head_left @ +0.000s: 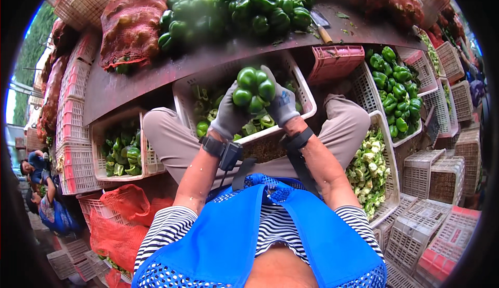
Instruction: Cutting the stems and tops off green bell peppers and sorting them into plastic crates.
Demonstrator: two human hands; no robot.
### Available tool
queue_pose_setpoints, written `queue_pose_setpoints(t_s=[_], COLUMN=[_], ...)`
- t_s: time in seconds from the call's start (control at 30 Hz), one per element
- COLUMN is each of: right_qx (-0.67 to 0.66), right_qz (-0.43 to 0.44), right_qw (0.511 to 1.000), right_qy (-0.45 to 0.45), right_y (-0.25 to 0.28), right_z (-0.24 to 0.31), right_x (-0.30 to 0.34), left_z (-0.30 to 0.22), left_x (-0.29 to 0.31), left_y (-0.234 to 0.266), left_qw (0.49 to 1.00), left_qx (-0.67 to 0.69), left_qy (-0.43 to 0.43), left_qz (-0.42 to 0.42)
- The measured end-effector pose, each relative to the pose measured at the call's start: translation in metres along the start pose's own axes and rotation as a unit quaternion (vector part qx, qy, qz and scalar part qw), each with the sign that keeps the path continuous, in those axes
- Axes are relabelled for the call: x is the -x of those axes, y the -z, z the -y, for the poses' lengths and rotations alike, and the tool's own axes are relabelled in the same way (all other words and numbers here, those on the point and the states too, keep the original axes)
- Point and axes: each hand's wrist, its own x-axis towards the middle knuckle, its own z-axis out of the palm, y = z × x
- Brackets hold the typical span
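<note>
A large glossy green bell pepper (pixel 253 86) is between my two hands, its lobed end turned up. Closed against its left side is my left hand (pixel 227 116), in a grey glove. My right hand (pixel 284 104), gloved alike, holds the right side with its thumb along the edge. Beneath them, between my knees, a white plastic crate (pixel 307 88) contains green pepper pieces and scraps (pixel 208 103). On the dark table (pixel 135 93) ahead lies a big heap of green bell peppers (pixel 234 10). A knife (pixel 323 30) with a wooden handle rests to the heap's right.
Red mesh sacks (pixel 136 23) stand on the table. Left is a crate of peppers (pixel 122 153); right are crates of whole peppers (pixel 397 90) and pale cores (pixel 370 168). A pink crate (pixel 337 62) leans by the table. Other people (pixel 44 194) work far left.
</note>
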Motion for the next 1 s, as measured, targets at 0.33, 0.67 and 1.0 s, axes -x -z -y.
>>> queue_pose_setpoints(t_s=[0.33,0.67,1.0], right_qx=[-0.110,-0.098,0.013], right_qz=[0.222,0.080,0.085], right_qw=[0.965,0.984,0.995], right_qy=[-0.081,-0.123,0.058], right_y=[0.026,0.100,0.051], right_z=[0.002,0.003,0.037], right_x=[0.001,0.029,0.004], left_z=[0.000,-0.039,-0.010], left_x=[-0.003,0.004,0.007], left_y=[0.029,0.017,0.020], left_qw=[0.998,0.991,0.982], left_qx=[0.023,-0.107,-0.163], left_qy=[0.058,-0.050,0.021], left_qz=[0.021,-0.056,-0.090])
